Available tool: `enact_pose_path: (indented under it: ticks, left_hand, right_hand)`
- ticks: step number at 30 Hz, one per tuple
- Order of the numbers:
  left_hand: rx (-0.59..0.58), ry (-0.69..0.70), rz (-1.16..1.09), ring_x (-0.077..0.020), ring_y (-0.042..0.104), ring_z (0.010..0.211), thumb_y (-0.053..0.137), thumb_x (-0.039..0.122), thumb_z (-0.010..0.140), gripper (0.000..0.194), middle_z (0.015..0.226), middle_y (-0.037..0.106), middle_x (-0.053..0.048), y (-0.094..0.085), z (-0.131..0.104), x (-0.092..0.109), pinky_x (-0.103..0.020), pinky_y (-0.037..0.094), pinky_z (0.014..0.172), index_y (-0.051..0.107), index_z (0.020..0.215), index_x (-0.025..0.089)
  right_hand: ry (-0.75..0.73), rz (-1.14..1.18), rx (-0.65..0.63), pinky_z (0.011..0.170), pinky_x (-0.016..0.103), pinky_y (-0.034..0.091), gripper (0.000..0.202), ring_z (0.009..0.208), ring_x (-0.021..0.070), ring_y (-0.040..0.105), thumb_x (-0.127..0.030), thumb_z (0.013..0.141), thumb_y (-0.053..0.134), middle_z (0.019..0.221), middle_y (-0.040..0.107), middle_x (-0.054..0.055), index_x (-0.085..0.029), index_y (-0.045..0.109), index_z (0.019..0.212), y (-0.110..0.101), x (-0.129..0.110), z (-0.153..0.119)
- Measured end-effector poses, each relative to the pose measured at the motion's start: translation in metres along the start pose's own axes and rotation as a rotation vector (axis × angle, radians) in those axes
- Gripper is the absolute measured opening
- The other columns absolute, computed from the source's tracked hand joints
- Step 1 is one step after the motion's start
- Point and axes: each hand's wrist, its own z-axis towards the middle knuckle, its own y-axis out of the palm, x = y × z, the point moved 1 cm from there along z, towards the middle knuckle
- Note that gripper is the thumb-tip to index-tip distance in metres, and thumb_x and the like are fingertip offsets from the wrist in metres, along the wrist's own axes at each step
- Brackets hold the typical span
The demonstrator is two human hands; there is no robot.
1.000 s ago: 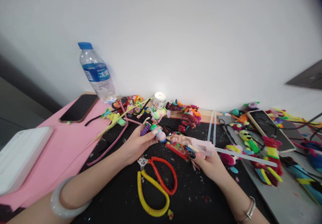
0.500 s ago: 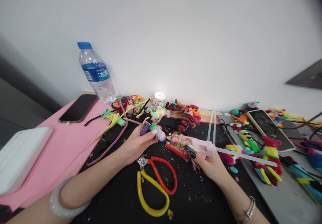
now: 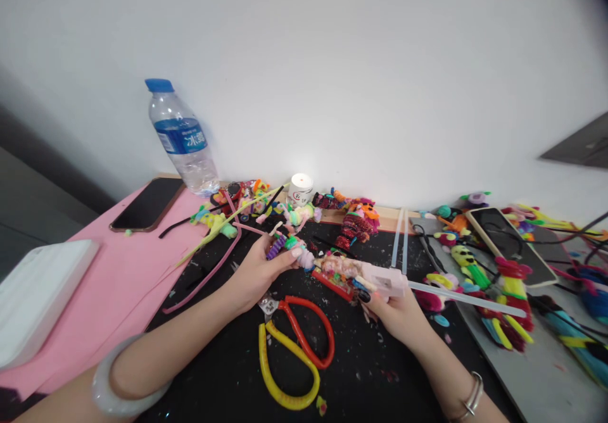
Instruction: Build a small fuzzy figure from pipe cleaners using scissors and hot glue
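Pinched in my left hand [image 3: 259, 268] is a small fuzzy doll [image 3: 295, 249] with purple, green and pink parts. My right hand [image 3: 392, 309] is wrapped round a pale pink glue gun [image 3: 384, 279], and a long clear glue stick [image 3: 468, 297] juts from its back to the right. The gun's nozzle points left, close to the doll; whether they touch is too small to tell. Scissors with one red and one yellow handle [image 3: 289, 397] lie on the black mat [image 3: 380, 378] below my hands. A red packet [image 3: 334, 284] lies under the gun.
Along the wall stand a water bottle [image 3: 183, 141] and a white paper cup [image 3: 301, 189], with several fuzzy dolls around. A phone [image 3: 148, 204] and a white box [image 3: 45, 299] lie on pink paper at left. Another phone [image 3: 513, 246], dolls and cables are at right.
The doll in my left hand has shifted slightly right, nearer the nozzle, and tilted a little. My right hand and the glue gun have hardly moved.
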Motion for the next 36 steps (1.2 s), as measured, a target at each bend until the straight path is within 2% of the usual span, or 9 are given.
enact_pose_path:
  ticks: [3, 7, 16, 24, 32, 36]
  left_hand:
    - [0.019, 0.01, 0.014, -0.014, 0.062, 0.08, 0.078, 0.015, 0.065, 0.036, 0.086, 0.066, 0.0, 0.0007, 0.0001, 0.0004, -0.027, 0.05, 0.075, 0.06, 0.096, 0.016]
    - [0.018, 0.035, 0.03, -0.0127, 0.062, 0.08, 0.077, 0.015, 0.066, 0.036, 0.086, 0.066, 0.001, 0.0007, 0.0001, -0.0002, -0.025, 0.05, 0.075, 0.059, 0.098, 0.016]
    - [0.044, 0.048, 0.031, -0.014, 0.063, 0.081, 0.077, 0.017, 0.065, 0.039, 0.087, 0.066, 0.0, 0.0011, 0.0012, -0.0008, -0.027, 0.05, 0.077, 0.059, 0.099, 0.017]
    - [0.045, 0.049, 0.058, -0.0127, 0.062, 0.081, 0.078, 0.016, 0.065, 0.037, 0.088, 0.066, 0.001, 0.0002, 0.0011, -0.0006, -0.024, 0.05, 0.074, 0.06, 0.097, 0.017]
    - [0.047, 0.038, 0.008, -0.013, 0.062, 0.08, 0.079, 0.016, 0.064, 0.037, 0.086, 0.066, 0.001, 0.0011, 0.0, 0.0, -0.024, 0.05, 0.072, 0.06, 0.096, 0.016]
    - [0.01, 0.017, -0.029, -0.014, 0.064, 0.077, 0.078, 0.016, 0.066, 0.033, 0.083, 0.067, 0.0, 0.0006, -0.0001, 0.0003, -0.027, 0.05, 0.073, 0.06, 0.094, 0.017]
  right_hand:
    - [-0.056, -0.05, 0.016, 0.045, 0.024, 0.04, 0.021, 0.046, 0.0125, 0.043, -0.028, 0.074, 0.055, 0.047, 0.048, -0.002, -0.02, 0.049, 0.056, -0.0007, -0.0041, 0.0011]
    - [-0.039, -0.099, -0.035, 0.045, 0.024, 0.038, 0.026, 0.046, 0.0129, 0.042, -0.029, 0.075, 0.054, 0.045, 0.044, -0.002, -0.02, 0.046, 0.051, -0.0009, -0.0057, 0.0005]
    - [-0.062, -0.185, -0.013, 0.049, 0.026, 0.043, 0.013, 0.05, 0.0152, 0.047, -0.032, 0.071, 0.057, 0.056, 0.055, 0.001, -0.021, 0.058, 0.064, -0.0015, -0.008, -0.0001]
    - [-0.039, -0.087, -0.029, 0.043, 0.023, 0.033, 0.022, 0.045, 0.0109, 0.038, -0.026, 0.074, 0.052, 0.049, 0.043, -0.004, -0.021, 0.043, 0.055, -0.0005, -0.0069, 0.0004]
    - [-0.037, -0.071, -0.017, 0.042, 0.022, 0.032, 0.024, 0.043, 0.0108, 0.039, -0.028, 0.077, 0.052, 0.048, 0.043, -0.004, -0.021, 0.044, 0.056, 0.0006, -0.0078, 0.003]
    - [-0.038, -0.099, -0.009, 0.042, 0.023, 0.033, 0.022, 0.044, 0.0113, 0.039, -0.027, 0.076, 0.051, 0.049, 0.044, -0.003, -0.021, 0.044, 0.056, 0.0004, -0.0043, 0.0019]
